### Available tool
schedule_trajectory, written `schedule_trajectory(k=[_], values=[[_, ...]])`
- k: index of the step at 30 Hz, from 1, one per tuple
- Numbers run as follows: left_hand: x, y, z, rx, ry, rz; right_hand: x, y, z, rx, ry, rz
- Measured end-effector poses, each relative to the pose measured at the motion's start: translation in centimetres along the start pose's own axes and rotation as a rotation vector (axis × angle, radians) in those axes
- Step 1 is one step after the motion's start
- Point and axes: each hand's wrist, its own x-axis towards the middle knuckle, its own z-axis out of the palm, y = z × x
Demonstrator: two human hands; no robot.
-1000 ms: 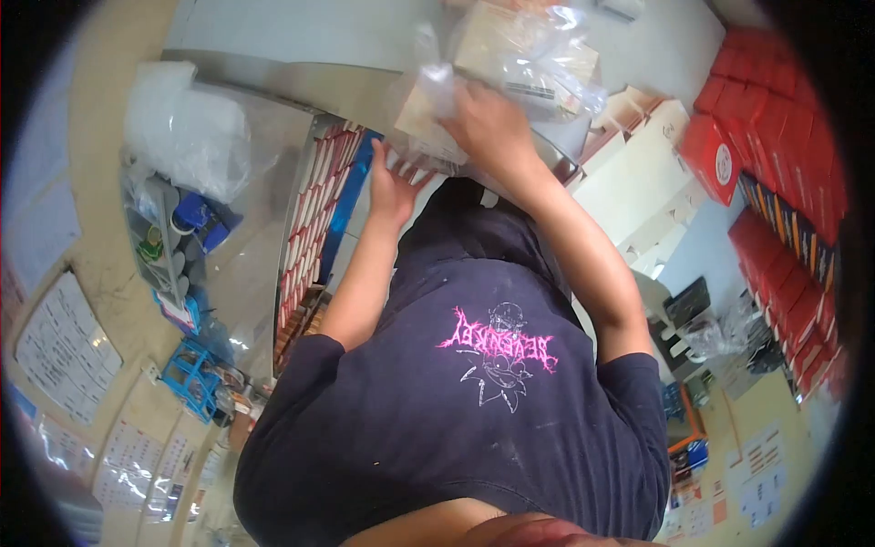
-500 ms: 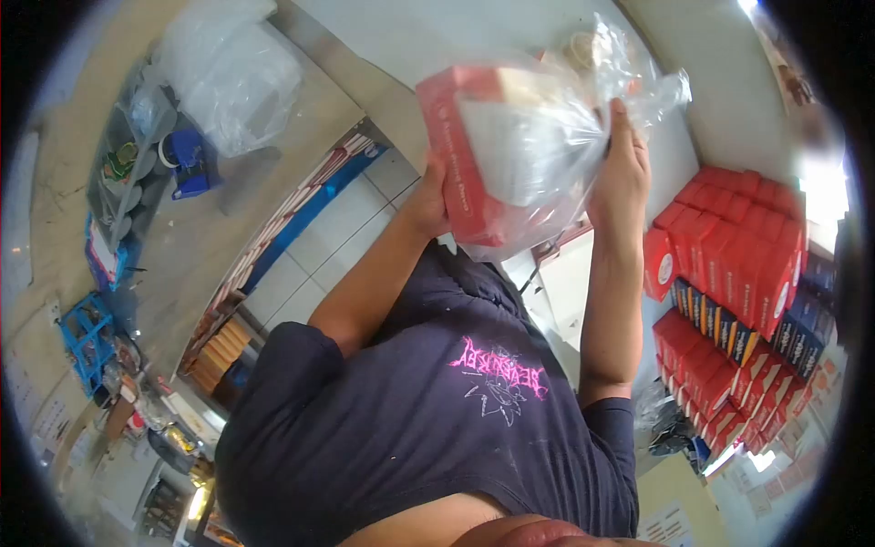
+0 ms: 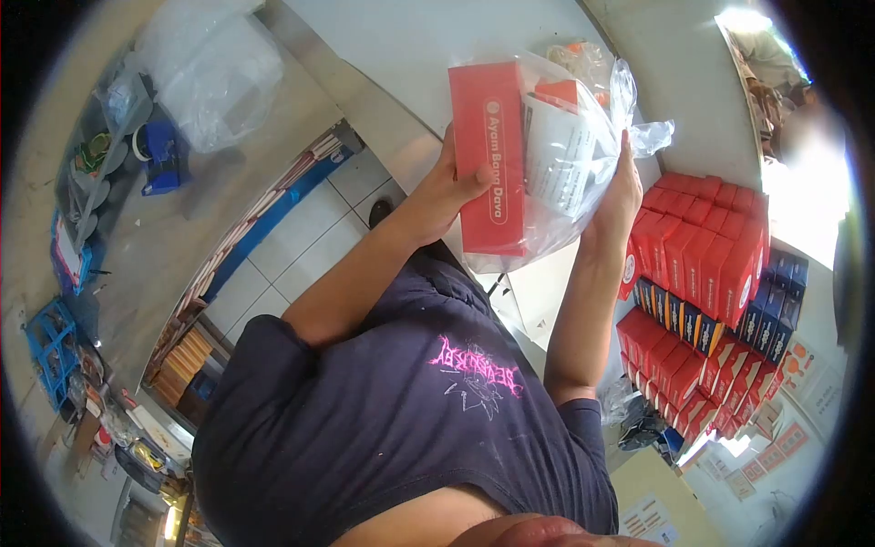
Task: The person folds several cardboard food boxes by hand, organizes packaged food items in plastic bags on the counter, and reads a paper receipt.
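Note:
Between my two hands is a clear plastic bag with its neck knotted on the right side. Inside it lies a red food box printed "Ayam Bang Dava", its lettered side facing me. A white printed paper slip shows through the plastic beside the box. My left hand grips the box end of the bag, thumb on the red side and fingers hidden behind. My right hand presses on the opposite side, close to the knot; its fingers are mostly hidden by the bag.
Red and dark blue boxes are stacked at the right. On the left counter lie clear plastic bags, a blue tape dispenser and a grey divided tray. A blue plastic basket stands farther left.
The bag has turned so the box's lettered side faces me more squarely, and the paper slip shows more clearly. My left thumb now lies across the box's side. The whole view has shifted.

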Motion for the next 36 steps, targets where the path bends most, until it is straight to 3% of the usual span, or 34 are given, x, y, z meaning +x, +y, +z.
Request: schedule_trajectory(k=[12, 17, 18, 20, 21, 22, 25, 26, 27, 28, 31, 34, 36], values=[[0.2, 2.4, 4.2, 0.165, 0.077, 0.114, 1.5, 2.0, -4.3, 0.131, -0.230, 0.000], [0.4, 2.0, 4.1, 0.194, 0.070, 0.126, 1.6, 2.2, -4.2, -0.024, -0.217, -0.139], [0.4, 1.7, 3.2, 0.202, 0.055, 0.114, 1.4, 2.2, -4.1, -0.024, -0.143, -0.105], [0.1, 0.5, -0.2, -0.014, 0.011, -0.139, -0.5, 1.0, -1.5, 0.013, 0.026, -0.075], [-0.4, -0.5, -2.2, -0.132, -0.011, -0.155, -0.4, 2.2, -2.4, -0.034, -0.006, -0.078], [-0.9, -1.6, -4.4, -0.249, -0.029, -0.176, -0.7, 3.7, -3.1, -0.287, -0.091, -0.157], [-2.7, -4.4, -8.2, -0.215, -0.024, -0.142, -2.4, 7.3, -1.6, -1.007, -0.359, -0.314], [-3.5, -4.2, -8.3, -0.200, 0.126, -0.200, -2.5, 8.0, 0.3, -1.015, -0.454, -0.212], [-3.7, -4.2, -8.8, -0.179, 0.280, -0.253, -2.0, 10.3, 1.5, -0.876, -0.446, -0.370], [-4.0, -4.9, -9.9, -0.155, 0.272, -0.284, -1.6, 12.9, 2.3, -0.736, -0.436, -0.520], [-3.0, -5.8, -12.3, -0.066, 0.583, -0.201, 0.3, 16.2, 4.5, -0.814, -0.482, -0.356], [0.6, -5.0, -15.7, 0.181, 0.521, -0.114, 1.8, 17.4, 5.7, -0.805, -0.515, -0.401], [1.2, -4.1, -17.1, 0.157, 0.522, -0.153, 1.9, 16.9, 5.3, -0.817, -0.553, -0.343]])
